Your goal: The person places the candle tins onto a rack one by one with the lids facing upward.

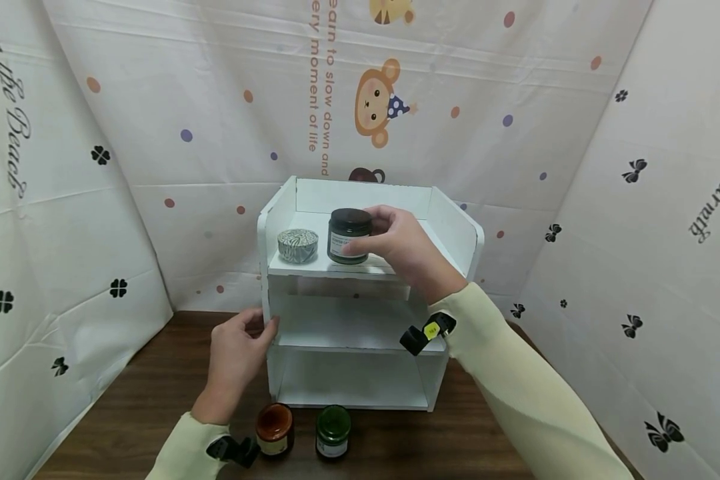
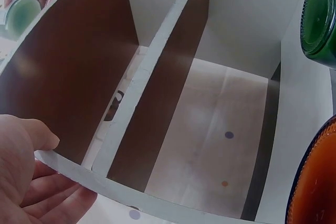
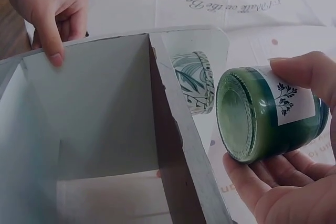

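My right hand (image 1: 401,244) holds a dark green glass candle jar (image 3: 273,111) with a black lid and white label, thumb on one side and fingers on the other. The jar is over the top tier of a white wooden shelf (image 1: 360,407), beside a round leaf-patterned tin (image 1: 298,245). In the right wrist view the jar's base shows, tilted toward the camera. Lower down, my left hand (image 1: 238,350) grips the shelf's left side panel (image 2: 79,170), its thumb at the front edge and its fingers on the outer side.
On the brown wooden table (image 1: 126,413), an amber jar (image 1: 274,430) and a green jar (image 1: 333,432) stand in front of the shelf, near my left wrist. Patterned white cloth (image 1: 216,133) hangs behind the shelf and at both sides.
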